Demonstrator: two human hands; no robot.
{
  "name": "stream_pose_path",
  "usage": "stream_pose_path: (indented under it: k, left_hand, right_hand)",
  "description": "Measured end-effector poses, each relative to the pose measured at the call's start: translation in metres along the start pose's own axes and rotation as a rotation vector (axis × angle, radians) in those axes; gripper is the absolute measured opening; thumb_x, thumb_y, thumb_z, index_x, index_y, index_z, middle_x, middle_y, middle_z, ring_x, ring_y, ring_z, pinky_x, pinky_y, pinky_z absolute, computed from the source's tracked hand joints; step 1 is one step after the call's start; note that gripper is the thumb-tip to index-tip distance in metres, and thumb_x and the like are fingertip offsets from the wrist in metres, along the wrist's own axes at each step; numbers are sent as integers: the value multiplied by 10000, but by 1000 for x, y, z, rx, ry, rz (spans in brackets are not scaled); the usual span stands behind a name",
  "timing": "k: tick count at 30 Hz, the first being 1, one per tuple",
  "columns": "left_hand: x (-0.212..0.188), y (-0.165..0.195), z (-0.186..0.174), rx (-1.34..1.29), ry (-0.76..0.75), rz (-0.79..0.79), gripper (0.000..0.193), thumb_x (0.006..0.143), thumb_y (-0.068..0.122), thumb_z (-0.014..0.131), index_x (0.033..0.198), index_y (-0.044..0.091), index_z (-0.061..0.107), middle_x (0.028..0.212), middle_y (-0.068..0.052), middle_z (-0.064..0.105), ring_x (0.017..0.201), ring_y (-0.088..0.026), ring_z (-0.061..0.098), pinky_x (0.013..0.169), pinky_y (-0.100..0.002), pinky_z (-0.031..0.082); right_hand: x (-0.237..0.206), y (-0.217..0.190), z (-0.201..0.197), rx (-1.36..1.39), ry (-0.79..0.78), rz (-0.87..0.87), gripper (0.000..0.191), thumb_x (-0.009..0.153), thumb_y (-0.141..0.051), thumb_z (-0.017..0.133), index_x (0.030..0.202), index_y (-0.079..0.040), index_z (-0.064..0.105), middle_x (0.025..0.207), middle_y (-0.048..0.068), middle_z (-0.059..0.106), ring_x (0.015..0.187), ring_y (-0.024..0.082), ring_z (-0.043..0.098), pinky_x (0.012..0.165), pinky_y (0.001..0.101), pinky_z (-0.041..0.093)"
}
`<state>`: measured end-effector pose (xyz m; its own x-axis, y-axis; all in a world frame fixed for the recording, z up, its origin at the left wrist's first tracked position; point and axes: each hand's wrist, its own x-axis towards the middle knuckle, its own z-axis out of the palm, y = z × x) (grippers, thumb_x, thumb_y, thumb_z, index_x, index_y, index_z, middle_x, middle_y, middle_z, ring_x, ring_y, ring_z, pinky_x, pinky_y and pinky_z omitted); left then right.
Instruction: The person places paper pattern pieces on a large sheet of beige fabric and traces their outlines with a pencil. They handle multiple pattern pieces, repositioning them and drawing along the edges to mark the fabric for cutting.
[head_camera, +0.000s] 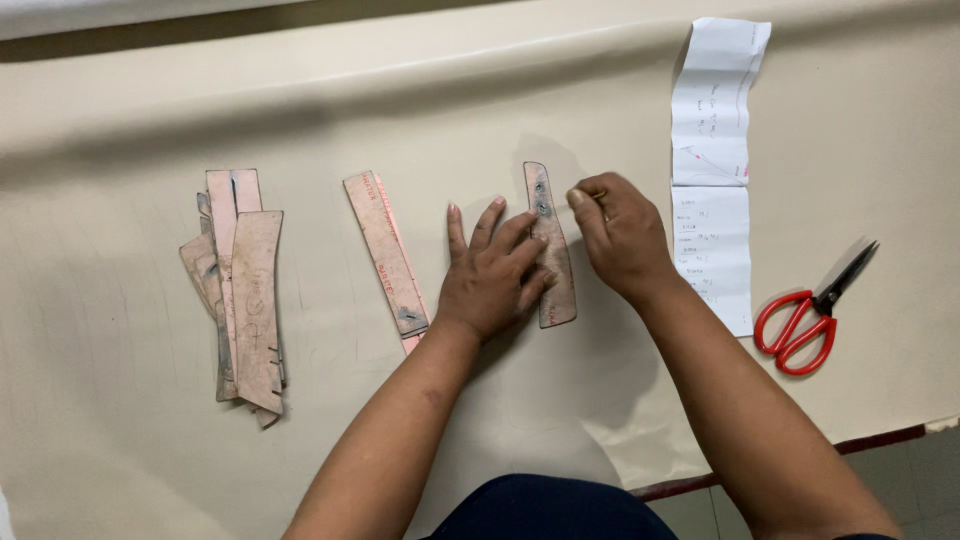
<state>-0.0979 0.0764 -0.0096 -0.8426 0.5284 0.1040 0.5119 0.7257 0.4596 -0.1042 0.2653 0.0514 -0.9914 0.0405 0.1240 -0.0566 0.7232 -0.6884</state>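
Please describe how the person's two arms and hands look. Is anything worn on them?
Both arms are bare from the hands to the lower picture edge; no sleeves, gloves, watch or bracelets show. The left hand has short nails with no clear polish. No ring shows on it, nor on the right hand. Dark blue clothing shows at the bottom, between the arms.
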Motion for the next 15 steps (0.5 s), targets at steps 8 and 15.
stream_pose_path:
  k: [8, 15]
  left_hand:
    - [2, 0, 2, 113, 26, -2, 602, 911, 526, 604, 1362, 136, 518, 1521, -31, 421, 1502, -258, 285, 1219, -672, 25]
    - [4, 4, -7, -27, 59, -82, 512, 918, 424, 665, 1269, 79, 525, 1484, -104, 441, 1497, -289, 322, 1266, -600, 81]
  right_hand:
    - [-8, -11, 19, 188, -138, 649, 283, 966, -202, 628, 1154, 5, 671, 903, 98, 726, 758, 185, 703, 693, 323, 575]
    - [3, -4, -8, 337, -101, 503, 255, 924, -184, 712, 1094, 3, 742, 889, 62, 736, 769, 110, 661, 701, 268, 544]
